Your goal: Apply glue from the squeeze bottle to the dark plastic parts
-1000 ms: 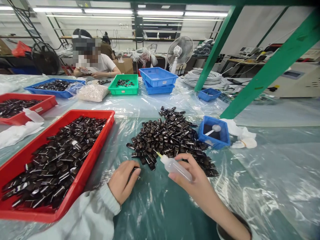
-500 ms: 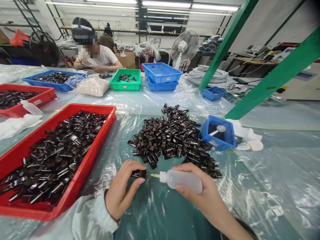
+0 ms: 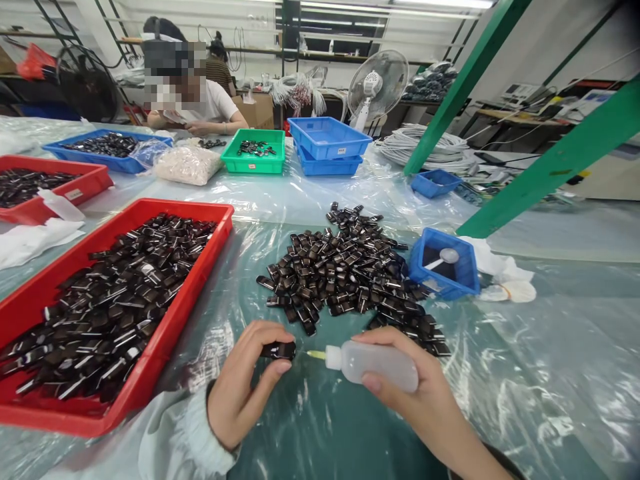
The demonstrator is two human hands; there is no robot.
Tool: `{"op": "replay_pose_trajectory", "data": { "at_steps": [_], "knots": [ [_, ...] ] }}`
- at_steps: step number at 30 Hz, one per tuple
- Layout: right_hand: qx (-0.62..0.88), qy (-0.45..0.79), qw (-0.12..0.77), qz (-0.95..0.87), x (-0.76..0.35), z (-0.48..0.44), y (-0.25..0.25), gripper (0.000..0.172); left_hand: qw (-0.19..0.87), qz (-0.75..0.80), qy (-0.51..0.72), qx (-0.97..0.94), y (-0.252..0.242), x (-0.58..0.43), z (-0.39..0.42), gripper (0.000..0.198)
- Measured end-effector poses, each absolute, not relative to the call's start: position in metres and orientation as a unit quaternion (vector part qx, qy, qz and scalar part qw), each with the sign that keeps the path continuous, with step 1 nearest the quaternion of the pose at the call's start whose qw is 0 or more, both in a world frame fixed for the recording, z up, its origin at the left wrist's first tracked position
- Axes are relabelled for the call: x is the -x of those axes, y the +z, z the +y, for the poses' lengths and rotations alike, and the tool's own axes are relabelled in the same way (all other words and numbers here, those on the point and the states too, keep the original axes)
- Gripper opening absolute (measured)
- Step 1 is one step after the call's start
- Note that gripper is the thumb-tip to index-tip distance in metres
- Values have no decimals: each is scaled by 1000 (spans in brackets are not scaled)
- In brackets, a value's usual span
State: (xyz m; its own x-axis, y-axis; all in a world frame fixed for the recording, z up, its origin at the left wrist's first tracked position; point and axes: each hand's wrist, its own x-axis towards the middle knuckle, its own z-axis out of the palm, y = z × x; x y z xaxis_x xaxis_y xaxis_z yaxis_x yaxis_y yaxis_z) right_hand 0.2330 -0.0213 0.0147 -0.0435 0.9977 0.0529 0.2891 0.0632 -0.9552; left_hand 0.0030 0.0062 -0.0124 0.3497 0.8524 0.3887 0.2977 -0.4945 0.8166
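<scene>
Between the thumb and fingers of my left hand [image 3: 249, 385] is a small black plastic casing [image 3: 281, 350], partly hidden by the fingers. My right hand [image 3: 415, 380] grips a translucent squeeze bottle [image 3: 383, 365] lying sideways, its yellowish needle tip [image 3: 316, 354] pointing left at the casing with a small gap between them. Just beyond both hands spreads a pile of similar black casings [image 3: 345, 267]. Left of my left hand stands a long red tray [image 3: 200, 293] heaped with more of them.
A small blue bin [image 3: 465, 283] with a white spoon-like tool stands right of the pile, beside white cloth [image 3: 505, 270]. Farther back are a green tray [image 3: 253, 163], stacked blue trays [image 3: 330, 165] and a bag of pale pellets [image 3: 187, 167]. A co-worker [image 3: 215, 107] sits across the table.
The squeeze bottle in my right hand has drawn slightly right, widening the gap between its tip and the casing. My left hand keeps its hold. The camera view has shifted slightly.
</scene>
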Motion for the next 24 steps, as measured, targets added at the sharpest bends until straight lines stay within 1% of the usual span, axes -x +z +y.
{"op": "replay_pose_trajectory", "data": {
  "at_steps": [13, 19, 24],
  "knots": [
    [533, 431, 409, -602, -231, -22, 18, 20, 314, 346, 407, -785, -10, -3, 0, 17],
    [542, 392, 403, -625, -235, -24, 17, 22, 317, 336, 416, -783, -9, -3, -1, 18],
    [536, 389, 401, -632, -234, -24, 18, 21, 316, 336, 421, -781, -9, -3, -1, 18]
  ]
}}
